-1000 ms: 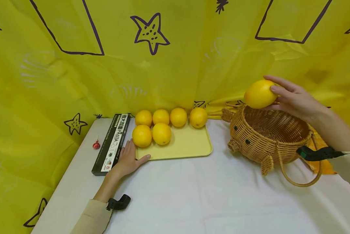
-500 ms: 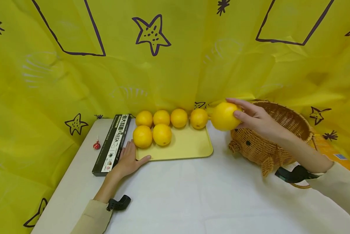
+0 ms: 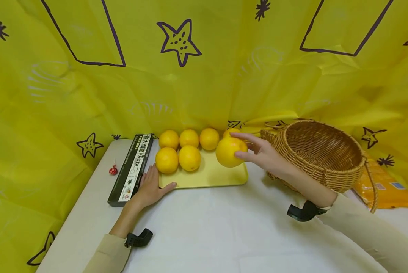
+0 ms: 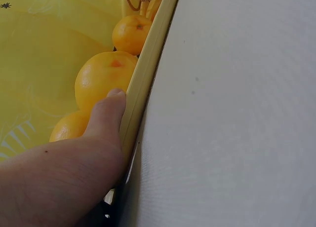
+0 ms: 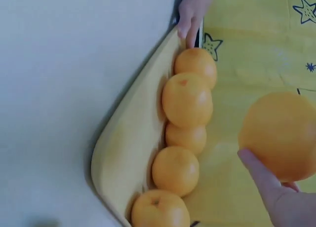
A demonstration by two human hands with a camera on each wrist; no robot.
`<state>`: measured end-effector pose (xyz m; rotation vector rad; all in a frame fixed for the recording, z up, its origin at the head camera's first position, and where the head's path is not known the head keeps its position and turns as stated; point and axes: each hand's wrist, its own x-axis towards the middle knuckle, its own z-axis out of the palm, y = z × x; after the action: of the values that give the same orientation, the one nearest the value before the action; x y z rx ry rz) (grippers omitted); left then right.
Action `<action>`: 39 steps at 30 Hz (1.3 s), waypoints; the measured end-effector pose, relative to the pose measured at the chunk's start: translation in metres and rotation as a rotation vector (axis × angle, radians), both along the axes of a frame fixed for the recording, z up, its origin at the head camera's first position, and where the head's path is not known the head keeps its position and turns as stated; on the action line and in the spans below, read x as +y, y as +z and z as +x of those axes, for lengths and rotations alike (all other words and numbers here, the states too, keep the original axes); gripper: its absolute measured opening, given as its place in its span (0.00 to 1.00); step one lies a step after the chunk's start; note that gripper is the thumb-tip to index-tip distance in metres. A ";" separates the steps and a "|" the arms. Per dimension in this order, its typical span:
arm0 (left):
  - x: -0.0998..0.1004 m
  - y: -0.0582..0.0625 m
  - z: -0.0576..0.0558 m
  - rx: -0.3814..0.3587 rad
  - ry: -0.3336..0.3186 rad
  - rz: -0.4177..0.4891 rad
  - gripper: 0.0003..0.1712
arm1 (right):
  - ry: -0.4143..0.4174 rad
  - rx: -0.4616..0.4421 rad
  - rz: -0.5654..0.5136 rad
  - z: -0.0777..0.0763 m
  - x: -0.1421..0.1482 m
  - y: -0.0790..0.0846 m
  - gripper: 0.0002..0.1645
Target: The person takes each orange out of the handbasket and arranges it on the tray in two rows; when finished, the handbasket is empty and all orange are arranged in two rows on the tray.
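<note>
My right hand (image 3: 263, 153) grips an orange (image 3: 228, 152) above the right part of a pale yellow tray (image 3: 211, 178). In the right wrist view the same orange (image 5: 281, 135) sits between thumb and fingers. Several oranges stand on the tray: a back row with one orange (image 3: 209, 139) near its middle, and two in front at the left, one of them a front orange (image 3: 190, 157). The held orange partly covers the back row's right one. My left hand (image 3: 150, 191) rests at the tray's left front corner, fingers straight along its side and thumb along the front rim.
A wicker pig basket (image 3: 347, 178) stands right of the tray, partly behind my right forearm. Left of the tray lies a black-and-white pasta box (image 3: 130, 170), with a red wrapped lollipop (image 3: 113, 170) beyond it. An orange packet (image 3: 388, 185) lies beside the basket.
My right hand has carried the orange left and down, from above the basket to over the tray. The left hand keeps its place at the tray's corner.
</note>
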<state>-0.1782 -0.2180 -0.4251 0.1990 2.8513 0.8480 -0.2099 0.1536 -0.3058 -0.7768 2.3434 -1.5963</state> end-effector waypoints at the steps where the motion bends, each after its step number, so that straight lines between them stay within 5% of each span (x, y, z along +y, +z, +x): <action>1: 0.000 0.000 0.000 -0.001 0.001 -0.002 0.63 | -0.018 -0.002 0.005 0.000 -0.004 -0.002 0.36; 13: -0.003 -0.002 0.000 0.017 -0.001 -0.018 0.63 | -0.118 -0.021 0.033 0.000 -0.033 -0.012 0.39; 22: -0.003 0.000 0.000 0.008 0.003 -0.006 0.63 | -0.060 -0.126 -0.095 0.002 -0.048 -0.022 0.38; 30: -0.003 -0.002 0.000 0.017 -0.002 -0.012 0.63 | -0.136 -0.158 -0.008 -0.001 -0.056 -0.023 0.46; 39: -0.002 -0.003 -0.001 0.018 -0.001 -0.014 0.63 | -0.186 -0.234 -0.031 -0.012 -0.065 -0.024 0.47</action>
<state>-0.1793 -0.2198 -0.4281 0.2074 2.8727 0.8300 -0.2220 0.0884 -0.3301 -0.3619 2.2808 -1.6966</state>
